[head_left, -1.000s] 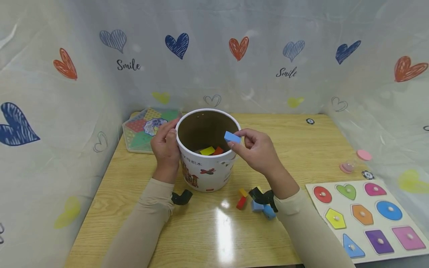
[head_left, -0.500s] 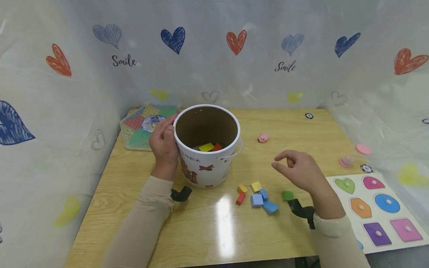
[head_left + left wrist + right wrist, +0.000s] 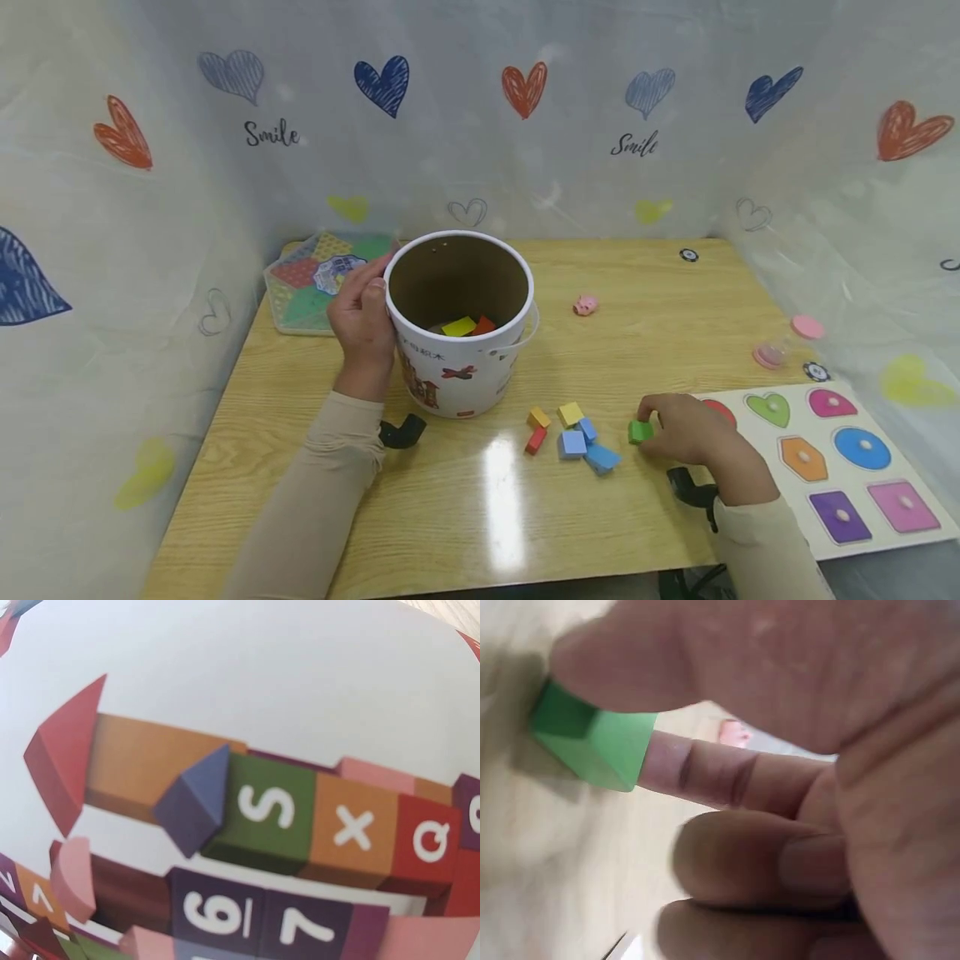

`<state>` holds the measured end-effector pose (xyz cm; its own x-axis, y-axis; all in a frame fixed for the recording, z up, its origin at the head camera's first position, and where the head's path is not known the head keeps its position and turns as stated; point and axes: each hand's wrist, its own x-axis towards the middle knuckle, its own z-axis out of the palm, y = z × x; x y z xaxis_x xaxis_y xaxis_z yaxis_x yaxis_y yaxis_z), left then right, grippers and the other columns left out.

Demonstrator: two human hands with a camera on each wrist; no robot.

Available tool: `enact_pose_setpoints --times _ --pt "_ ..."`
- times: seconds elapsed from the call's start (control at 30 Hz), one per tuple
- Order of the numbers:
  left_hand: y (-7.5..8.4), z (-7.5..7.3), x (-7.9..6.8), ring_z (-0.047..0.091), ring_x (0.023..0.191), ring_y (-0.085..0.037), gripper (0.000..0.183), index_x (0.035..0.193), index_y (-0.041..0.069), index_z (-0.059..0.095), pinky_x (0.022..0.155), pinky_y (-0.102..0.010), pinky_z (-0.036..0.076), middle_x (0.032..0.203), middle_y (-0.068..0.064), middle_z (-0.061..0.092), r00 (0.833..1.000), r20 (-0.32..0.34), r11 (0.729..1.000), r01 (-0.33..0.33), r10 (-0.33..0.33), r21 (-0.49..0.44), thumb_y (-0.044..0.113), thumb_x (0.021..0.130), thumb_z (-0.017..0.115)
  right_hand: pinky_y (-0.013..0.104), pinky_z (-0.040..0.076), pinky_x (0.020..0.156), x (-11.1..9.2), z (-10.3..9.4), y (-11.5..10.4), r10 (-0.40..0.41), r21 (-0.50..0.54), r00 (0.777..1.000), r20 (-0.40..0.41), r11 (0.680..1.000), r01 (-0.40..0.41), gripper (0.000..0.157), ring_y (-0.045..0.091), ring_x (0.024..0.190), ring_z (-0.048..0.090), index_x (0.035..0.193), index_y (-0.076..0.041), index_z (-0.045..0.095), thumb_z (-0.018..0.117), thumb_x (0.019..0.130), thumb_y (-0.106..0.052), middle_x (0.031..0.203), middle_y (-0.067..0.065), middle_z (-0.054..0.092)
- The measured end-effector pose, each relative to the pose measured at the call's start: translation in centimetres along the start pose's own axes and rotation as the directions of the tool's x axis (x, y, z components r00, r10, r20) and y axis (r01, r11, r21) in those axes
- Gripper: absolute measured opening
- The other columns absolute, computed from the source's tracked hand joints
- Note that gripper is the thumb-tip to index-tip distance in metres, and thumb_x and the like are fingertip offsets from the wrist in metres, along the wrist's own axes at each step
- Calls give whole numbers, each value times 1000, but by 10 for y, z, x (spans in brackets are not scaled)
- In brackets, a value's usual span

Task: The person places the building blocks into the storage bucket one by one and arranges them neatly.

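My left hand [image 3: 364, 325] holds the side of a white bucket [image 3: 459, 375], its thumb near the rim and its fingers along the outer wall. Inside the bucket lie a yellow block [image 3: 459, 327] and a red block [image 3: 483, 325]; the near wall hides part of the inside. Printed letter blocks on the bucket's wall [image 3: 285, 675] fill the left wrist view. On the right of the table, my right hand [image 3: 686, 429] pinches a green block [image 3: 641, 432] between thumb and index finger. The right wrist view shows this green block [image 3: 592, 742] close over the wood, the other fingers curled.
Several loose blocks, including a light blue cube [image 3: 572, 445] and a red block [image 3: 536, 440], lie between bucket and right hand. A shape puzzle board [image 3: 787, 517], a pink pig figure [image 3: 585, 305], a small hourglass [image 3: 771, 356] and a patterned box [image 3: 300, 292] are also there.
My right hand has left the bucket's rim, where it held a blue block, and come down right to the green block. The blue block is out of that hand. My left hand stays at the bucket.
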<state>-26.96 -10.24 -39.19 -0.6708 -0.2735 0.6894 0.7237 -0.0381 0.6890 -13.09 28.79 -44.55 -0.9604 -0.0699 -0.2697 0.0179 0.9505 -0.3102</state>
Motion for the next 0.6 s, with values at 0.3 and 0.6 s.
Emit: enact_pose_setpoints --times 0.3,0.6 --pt "1 -4 3 59 102 -33 35 105 -13 66 84 -32 50 107 -31 62 1000 -12 1000 6 -6 12 6 84 46 28 32 42 28 -64 -79 -146 350 793 -591 840 415 26 13 42 24 106 -18 66 73 82 -26 55 1 27" --pt "1 0 0 59 102 -31 34 105 -12 66 85 -32 50 106 -29 62 999 0 999 35 -35 13 4 84 45 28 31 49 36 -94 -171 -286 352 733 -617 733 582 23 16 48 26 101 -5 67 72 79 -7 55 3 25"
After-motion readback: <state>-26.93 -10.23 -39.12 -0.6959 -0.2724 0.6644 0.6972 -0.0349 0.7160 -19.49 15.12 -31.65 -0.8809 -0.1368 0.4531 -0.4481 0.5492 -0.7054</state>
